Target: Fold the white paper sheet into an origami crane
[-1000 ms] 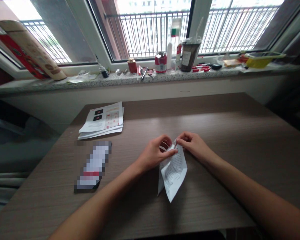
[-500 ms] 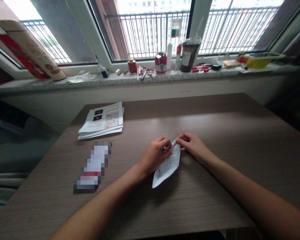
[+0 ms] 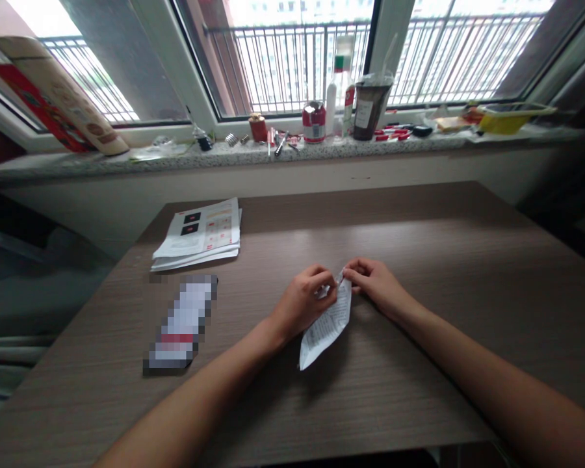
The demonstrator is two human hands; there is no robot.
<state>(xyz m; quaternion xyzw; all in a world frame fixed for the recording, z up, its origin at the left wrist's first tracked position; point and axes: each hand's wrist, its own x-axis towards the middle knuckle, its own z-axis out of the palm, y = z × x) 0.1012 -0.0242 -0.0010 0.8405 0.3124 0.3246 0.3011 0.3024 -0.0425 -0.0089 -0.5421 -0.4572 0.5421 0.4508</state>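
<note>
Above the middle of the brown table [image 3: 394, 383], a folded sheet of printed paper [image 3: 324, 335] is held between both hands, its pointed lower end hanging down toward me. My left hand [image 3: 308, 296] is closed on the paper's upper left side, fingers curled, hiding part of the fold. At the upper right corner, my right hand [image 3: 370, 278] pinches the paper between thumb and forefinger. The fingertips of both hands are close together near the top edge. Small print covers the visible face of the paper.
A stack of printed sheets [image 3: 199, 234] lies at the table's back left. Nearer me is a phone-shaped object [image 3: 182, 322], blurred out by pixels. The stone windowsill [image 3: 253, 153] carries a red can [image 3: 314, 122], a dark cup with a straw [image 3: 369, 110], a bottle and a yellow basket [image 3: 504, 122].
The paper's lower tip has shifted slightly right and toward me. My left fingers have moved a little at the top edge; both hands otherwise keep their place.
</note>
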